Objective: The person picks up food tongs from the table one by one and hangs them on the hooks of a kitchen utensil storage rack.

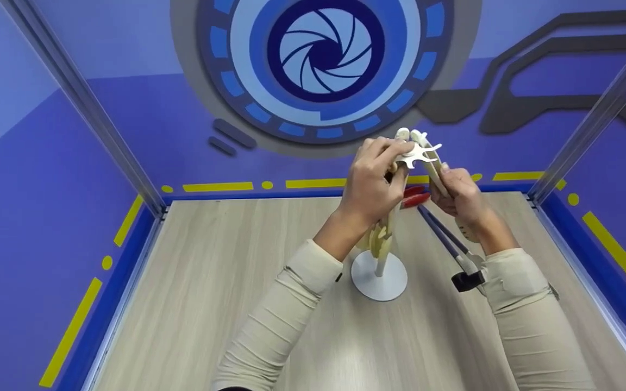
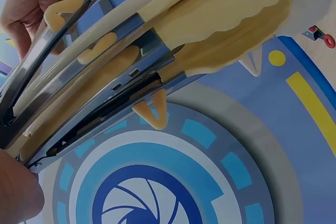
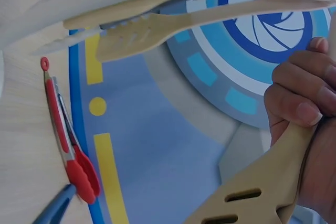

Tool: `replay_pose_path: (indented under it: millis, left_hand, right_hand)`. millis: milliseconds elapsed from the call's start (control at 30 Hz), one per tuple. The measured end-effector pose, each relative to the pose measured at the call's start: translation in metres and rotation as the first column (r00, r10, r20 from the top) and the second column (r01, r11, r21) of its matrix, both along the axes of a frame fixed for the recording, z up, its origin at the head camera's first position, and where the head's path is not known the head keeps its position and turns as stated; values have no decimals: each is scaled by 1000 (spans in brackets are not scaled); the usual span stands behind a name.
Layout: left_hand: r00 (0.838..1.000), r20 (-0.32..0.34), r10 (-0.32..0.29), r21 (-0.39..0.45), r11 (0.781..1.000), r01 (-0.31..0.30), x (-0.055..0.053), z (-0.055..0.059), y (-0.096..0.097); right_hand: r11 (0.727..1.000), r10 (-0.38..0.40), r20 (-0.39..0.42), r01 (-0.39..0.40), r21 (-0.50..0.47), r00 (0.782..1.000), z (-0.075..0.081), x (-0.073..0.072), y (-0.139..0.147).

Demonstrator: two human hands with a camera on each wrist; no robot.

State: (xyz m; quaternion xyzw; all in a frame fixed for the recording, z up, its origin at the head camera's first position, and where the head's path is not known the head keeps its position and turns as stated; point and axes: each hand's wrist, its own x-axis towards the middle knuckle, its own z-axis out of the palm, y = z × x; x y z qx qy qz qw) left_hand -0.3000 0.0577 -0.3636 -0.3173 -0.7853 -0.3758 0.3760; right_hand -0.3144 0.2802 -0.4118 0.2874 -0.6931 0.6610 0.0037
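My left hand (image 1: 370, 174) grips the top of a utensil stand, by its white hooked crown (image 1: 419, 156). Beige-tipped tongs (image 2: 226, 22) with metal arms hang close below that hand in the left wrist view. Another beige slotted utensil (image 3: 142, 32) hangs from the stand in the right wrist view. My right hand (image 1: 462, 195) holds a beige slotted turner (image 3: 262, 182), fingers curled round it near its blade. The turner's handle (image 1: 437, 176) points up beside the crown. Whether it touches a hook cannot be told.
The stand's round white base (image 1: 367, 288) rests on the wood-grain table (image 1: 226, 282). Red-tipped tongs (image 3: 60, 124) lie near the back wall. A utensil with long blue-grey handles (image 1: 440, 231) and a black end (image 1: 468, 281) lies below my right wrist. Blue printed panels (image 1: 133, 125) enclose the table.
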Motion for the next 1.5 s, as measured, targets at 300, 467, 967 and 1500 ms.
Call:
replay_pose_path:
  millis: [300,467,967,1500]
  left_hand:
    - [1000,3,18,0,1000,-18,0,-2,1]
    - [1000,-7,7,13,1000,-7,0,-1,0]
    - [1000,-20,-9,31,999,10,1,-3,1]
    - [996,-86,-18,66,998,24,-3,-5,1]
  right_hand:
    - [999,20,-3,-20,-51,1000,-21,-7,-16]
    - [992,-33,-13,31,-125,999,-32,-9,-34]
    - [897,-327,-60,289,-334,943,-55,-22,-85]
    - [816,-383,11,345,-463,924,-60,-26,-103]
